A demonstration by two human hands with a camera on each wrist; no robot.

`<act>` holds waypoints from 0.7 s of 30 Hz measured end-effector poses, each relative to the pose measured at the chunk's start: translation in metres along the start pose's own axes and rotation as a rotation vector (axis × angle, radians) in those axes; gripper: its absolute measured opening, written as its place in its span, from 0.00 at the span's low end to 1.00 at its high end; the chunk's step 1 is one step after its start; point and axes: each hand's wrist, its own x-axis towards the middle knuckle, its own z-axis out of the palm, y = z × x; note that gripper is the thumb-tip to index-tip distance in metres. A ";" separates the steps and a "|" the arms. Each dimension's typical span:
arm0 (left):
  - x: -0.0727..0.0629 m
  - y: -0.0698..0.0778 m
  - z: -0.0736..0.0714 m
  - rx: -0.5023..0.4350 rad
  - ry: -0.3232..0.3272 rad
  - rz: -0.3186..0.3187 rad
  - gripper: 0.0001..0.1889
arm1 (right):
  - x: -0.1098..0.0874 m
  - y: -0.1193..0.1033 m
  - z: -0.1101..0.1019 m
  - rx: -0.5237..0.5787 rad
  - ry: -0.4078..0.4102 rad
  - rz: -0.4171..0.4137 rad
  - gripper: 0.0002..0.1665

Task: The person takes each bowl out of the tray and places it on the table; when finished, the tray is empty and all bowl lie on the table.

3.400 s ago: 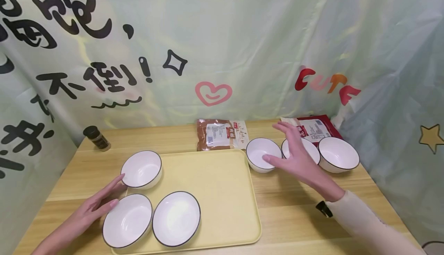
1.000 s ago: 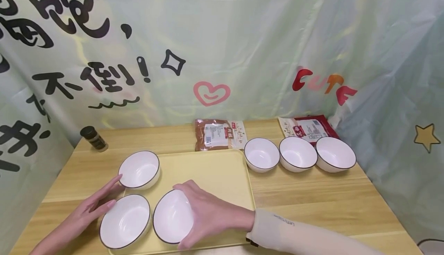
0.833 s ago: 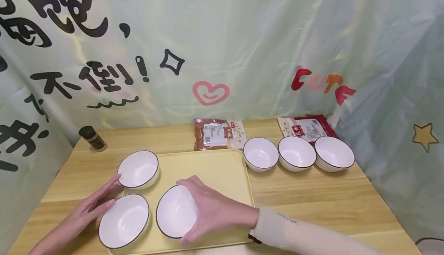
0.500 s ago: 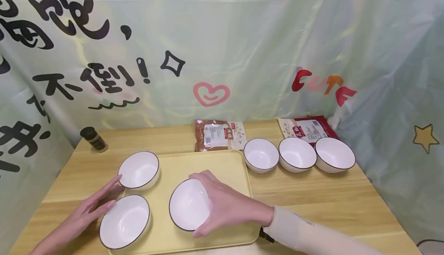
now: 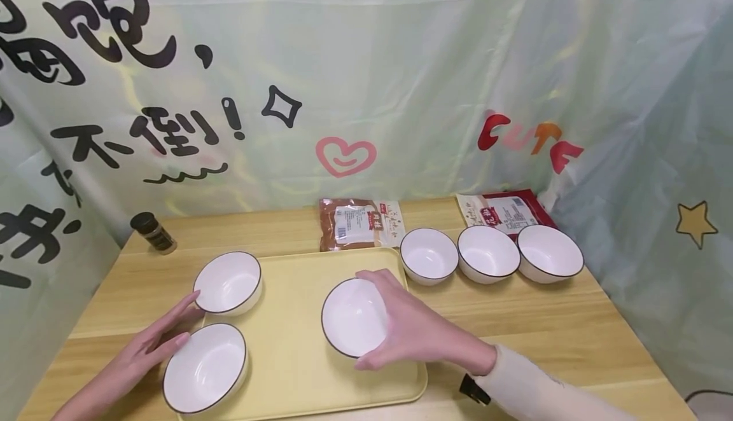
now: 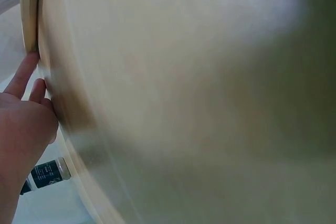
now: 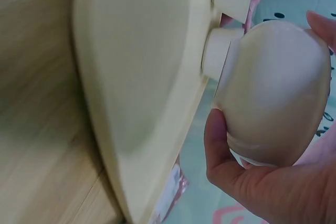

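My right hand (image 5: pixel 418 329) grips a white bowl with a dark rim (image 5: pixel 352 319) by its right side. That bowl is held above the right half of a yellow tray (image 5: pixel 298 389); in the right wrist view the hand (image 7: pixel 257 184) wraps round the bowl (image 7: pixel 275 87), raised off the tray. My left hand (image 5: pixel 143 351) lies at the tray's left side with loose fingers. Its index fingertip is at the rim of the rear-left bowl (image 5: pixel 228 283), and its thumb is at the edge of the front-left bowl (image 5: pixel 205 368).
A row of three white bowls (image 5: pixel 429 255) stands right of the tray. Behind are a brown packet (image 5: pixel 361 225) and a red packet (image 5: pixel 506 211), against a printed curtain (image 5: pixel 401 90). A dark-capped spice jar (image 5: pixel 153 233) sits at the table's back left.
My right hand came from the right-hand row to the tray's front middle bowl, took hold of it, raised it and carried it right and back. The left hand has stayed in place.
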 end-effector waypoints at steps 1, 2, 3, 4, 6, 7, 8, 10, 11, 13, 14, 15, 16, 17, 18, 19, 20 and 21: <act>0.000 0.000 0.000 0.004 0.001 -0.005 0.36 | -0.003 0.002 -0.002 0.001 0.012 0.003 0.74; 0.000 0.000 0.000 0.010 0.002 -0.008 0.36 | -0.005 0.003 -0.004 0.001 0.025 0.005 0.74; -0.001 0.000 0.000 0.010 0.002 -0.009 0.36 | -0.008 0.005 -0.006 -0.002 0.038 0.011 0.74; -0.001 0.000 0.000 0.008 0.004 -0.007 0.36 | -0.011 0.006 -0.008 -0.010 0.051 0.017 0.74; -0.001 -0.001 0.000 0.001 0.002 0.002 0.37 | -0.017 0.008 -0.012 -0.034 0.076 0.036 0.75; -0.001 -0.001 0.001 -0.005 0.002 0.004 0.37 | -0.019 0.009 -0.015 -0.043 0.085 0.044 0.75; -0.002 -0.002 0.001 -0.012 0.000 0.005 0.37 | -0.022 0.009 -0.018 -0.052 0.092 0.048 0.75; -0.002 -0.002 0.002 -0.027 0.001 0.013 0.37 | -0.027 0.011 -0.022 -0.073 0.107 0.044 0.76; -0.002 -0.003 0.002 -0.029 -0.002 0.009 0.37 | -0.030 0.013 -0.024 -0.082 0.116 0.038 0.76; -0.002 -0.003 0.003 -0.029 -0.001 0.001 0.37 | -0.036 0.016 -0.027 -0.096 0.133 0.018 0.75; -0.002 -0.003 0.002 -0.029 -0.001 -0.002 0.37 | -0.038 0.018 -0.029 -0.108 0.146 0.008 0.75; -0.002 -0.003 0.002 -0.029 -0.002 -0.005 0.36 | -0.041 0.019 -0.030 -0.120 0.158 0.003 0.74; -0.001 -0.002 0.002 -0.027 -0.003 -0.013 0.36 | -0.044 0.021 -0.032 -0.123 0.168 0.000 0.74; -0.001 -0.002 0.001 -0.025 -0.004 -0.014 0.37 | -0.046 0.024 -0.033 -0.131 0.179 -0.006 0.73; -0.001 -0.001 0.001 -0.023 -0.004 -0.008 0.37 | -0.049 0.026 -0.034 -0.138 0.184 -0.005 0.73; -0.001 -0.001 0.001 -0.023 -0.004 -0.013 0.37 | -0.051 0.027 -0.036 -0.140 0.189 -0.005 0.73; -0.001 -0.001 0.000 -0.023 -0.004 -0.012 0.37 | -0.054 0.029 -0.037 -0.139 0.194 -0.004 0.72; -0.001 0.000 0.000 -0.020 -0.003 -0.007 0.37 | -0.056 0.030 -0.038 -0.140 0.196 -0.003 0.72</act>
